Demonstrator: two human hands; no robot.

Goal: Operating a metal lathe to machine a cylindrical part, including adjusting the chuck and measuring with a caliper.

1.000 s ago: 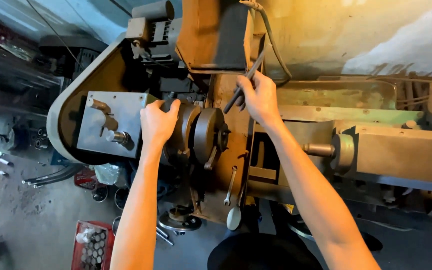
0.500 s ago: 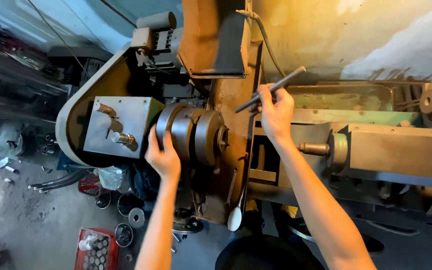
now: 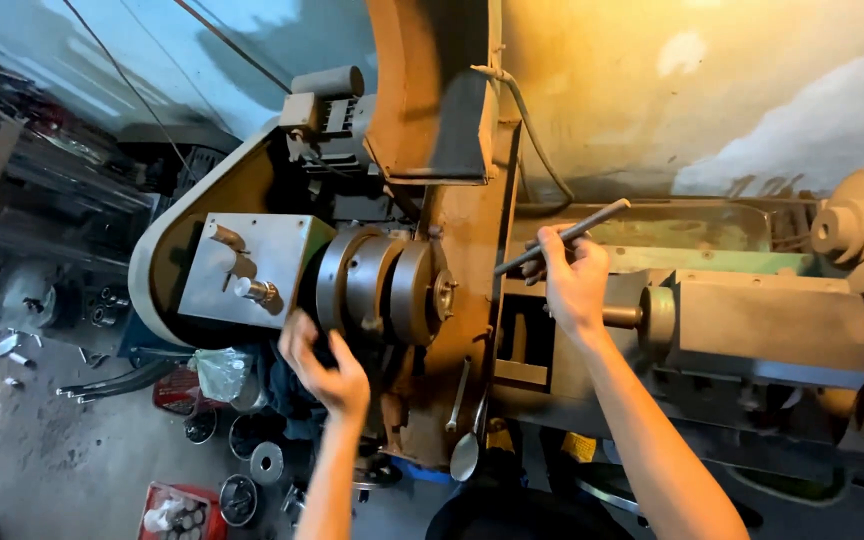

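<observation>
- The picture looks down on a big old metal-turning machine (image 3: 752,330) in a workshop. It fills the middle and right of the frame.
- The left hand (image 3: 324,368) is low in the middle, just under the round metal wheel (image 3: 377,285) of the machine. Its fingers (image 3: 297,335) curl up against the bottom edge of the wheel. They are bent but not closed around anything, as far as I can see.
- The right hand (image 3: 572,285) is a little right of the middle. Its fingers are closed tight on a thin metal rod (image 3: 562,237).
- The rod slants from lower left to upper right. Its low end points toward the wheel but is apart from it. It does not touch the wheel now.
- I think the work on the wheel is partway done. The rod is out and free in the hand, and one hand rests at the wheel. No piece sticks out of the wheel's front, so putting something in looks left to do. I cannot tell if the wheel is tight or loose.
- A grey box with small handles (image 3: 247,270) sits left of the wheel.
- A long handle with a round knob (image 3: 464,455) hangs below the wheel.
- On the floor at the lower left are a red crate (image 3: 157,495) and round metal parts (image 3: 264,462).
</observation>
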